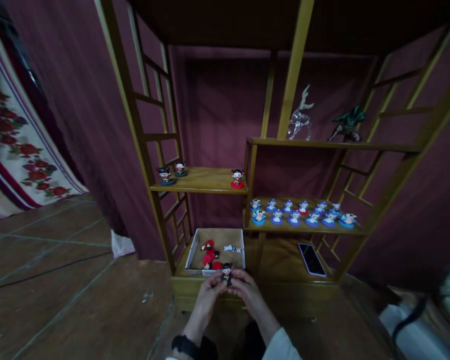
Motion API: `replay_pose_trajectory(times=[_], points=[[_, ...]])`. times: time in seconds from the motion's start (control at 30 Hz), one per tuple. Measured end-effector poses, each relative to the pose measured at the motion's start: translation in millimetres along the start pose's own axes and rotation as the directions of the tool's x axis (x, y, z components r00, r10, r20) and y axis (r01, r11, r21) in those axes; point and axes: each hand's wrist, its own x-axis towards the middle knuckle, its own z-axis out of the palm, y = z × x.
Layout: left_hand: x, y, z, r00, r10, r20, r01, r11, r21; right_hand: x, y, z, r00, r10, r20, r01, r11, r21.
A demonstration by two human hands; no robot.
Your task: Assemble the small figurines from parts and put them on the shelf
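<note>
A small black-haired doll figurine in dark clothing is held upright between both hands, in front of an open box. Fingers of my left hand pinch its left side, and those of my right hand close on its right side. Just beyond them, the white-rimmed cardboard box holds several red figurines lying down and a white-and-black one. Above, on the left shelf, stand two dark-based figurines and a red-based figurine.
Several blue and purple figurines stand in two rows on the right shelf. A phone lies on the bottom board. Higher up are a clear deer figurine and a green-caped figure. Wooden posts frame the shelves.
</note>
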Motion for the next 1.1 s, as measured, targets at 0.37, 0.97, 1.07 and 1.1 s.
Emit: replay_pose_trajectory(times=[0.37, 0.97, 1.07, 1.1], points=[[-46, 2, 13.6, 1.0, -0.026, -0.002, 0.026, 0.983, 0.18, -44, 4, -13, 1.0, 0.006, -0.008, -0.006, 1.0, 0.006], [-7, 272, 177.5, 0.58, 0.761, 0.292, -0.481, 0.031, 0.876, -45, 2, -33, 0.999, 0.026, 0.036, -0.031, 0.989, 0.143], [11, 270, 190.8, 0.698, 0.66, 0.279, -0.356, -0.018, 0.934, -43, 3, -34, 0.999, 0.035, 0.014, -0.037, 0.989, 0.141], [15, 268, 192.6, 0.711, 0.648, 0.275, -0.331, -0.036, 0.943, -42, 3, -35, 0.999, 0.035, 0.016, -0.037, 0.989, 0.142]])
